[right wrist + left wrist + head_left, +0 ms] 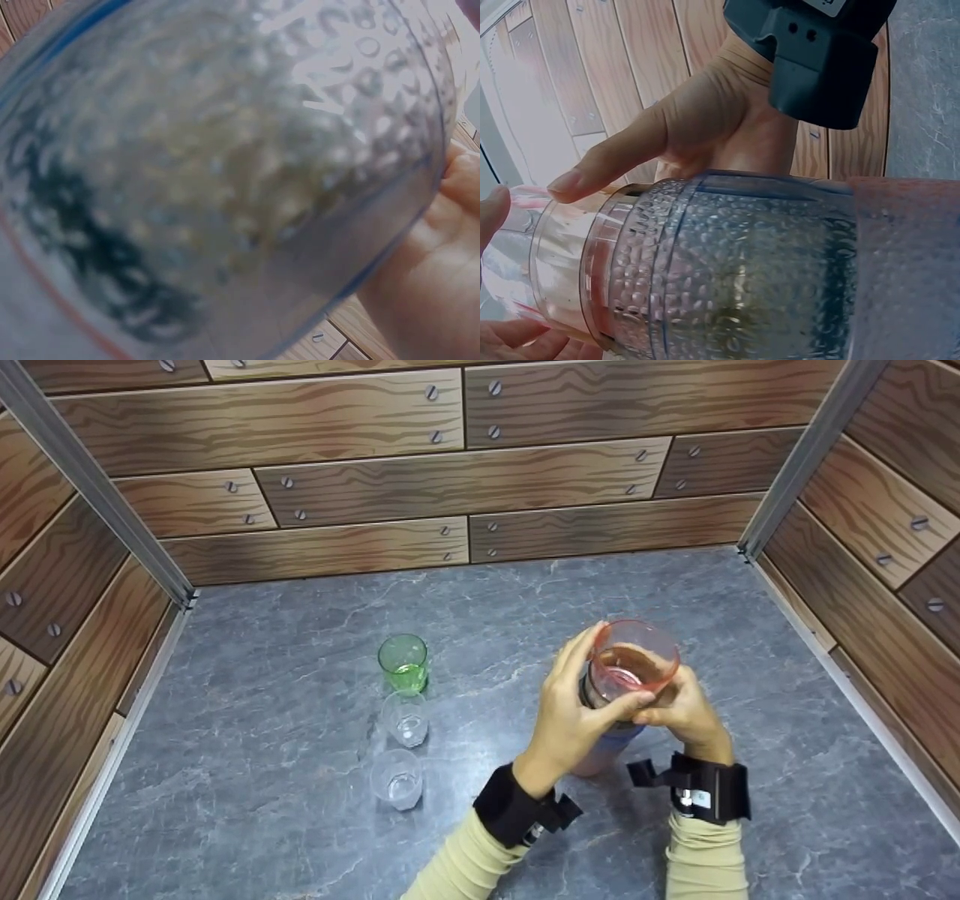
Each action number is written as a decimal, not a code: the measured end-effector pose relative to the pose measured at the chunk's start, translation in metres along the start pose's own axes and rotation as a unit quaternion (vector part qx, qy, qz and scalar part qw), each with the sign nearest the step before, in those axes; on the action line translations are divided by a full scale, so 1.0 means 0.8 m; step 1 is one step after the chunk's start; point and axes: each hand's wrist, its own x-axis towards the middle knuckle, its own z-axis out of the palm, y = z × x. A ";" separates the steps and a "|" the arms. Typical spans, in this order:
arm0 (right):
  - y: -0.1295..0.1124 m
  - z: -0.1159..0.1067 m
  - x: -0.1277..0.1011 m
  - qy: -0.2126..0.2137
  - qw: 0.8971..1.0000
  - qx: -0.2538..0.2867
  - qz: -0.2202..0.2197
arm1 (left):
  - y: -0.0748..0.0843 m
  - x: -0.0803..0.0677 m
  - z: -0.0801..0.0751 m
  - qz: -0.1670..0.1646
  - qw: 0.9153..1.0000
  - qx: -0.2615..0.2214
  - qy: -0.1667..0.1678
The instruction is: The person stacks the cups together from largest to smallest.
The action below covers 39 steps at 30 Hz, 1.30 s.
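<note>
Grey stone table [300, 825]: both hands, left hand [574, 712] and right hand [686, 709], clasp stacked tumblers [626, 682] between them, right of green glass [403, 662].

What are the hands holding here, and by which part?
Both hands grip a stack of tumblers: the left hand and the right hand wrap around the pink tumbler on top, near its rim, with a dimpled blue-rimmed tumbler nested beneath.

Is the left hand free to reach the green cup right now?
Probably not yet: the left hand and right hand both grip the pink cup stack. The path to the green cup looks unobstructed.
</note>
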 end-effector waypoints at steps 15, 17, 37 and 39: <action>0.003 0.000 0.000 -0.034 0.998 0.043 -0.016 | -0.008 -0.009 0.005 -0.026 1.000 0.009 -0.010; 0.004 -0.001 -0.001 -0.032 0.998 0.042 -0.018 | -0.009 -0.010 0.006 -0.021 1.000 0.012 -0.010; 0.001 0.000 0.004 -0.043 0.998 0.020 -0.046 | -0.010 -0.013 0.005 -0.031 0.999 0.009 -0.018; 0.000 0.000 0.006 -0.051 0.997 0.016 -0.054 | -0.011 -0.013 0.005 -0.029 0.999 0.010 -0.019</action>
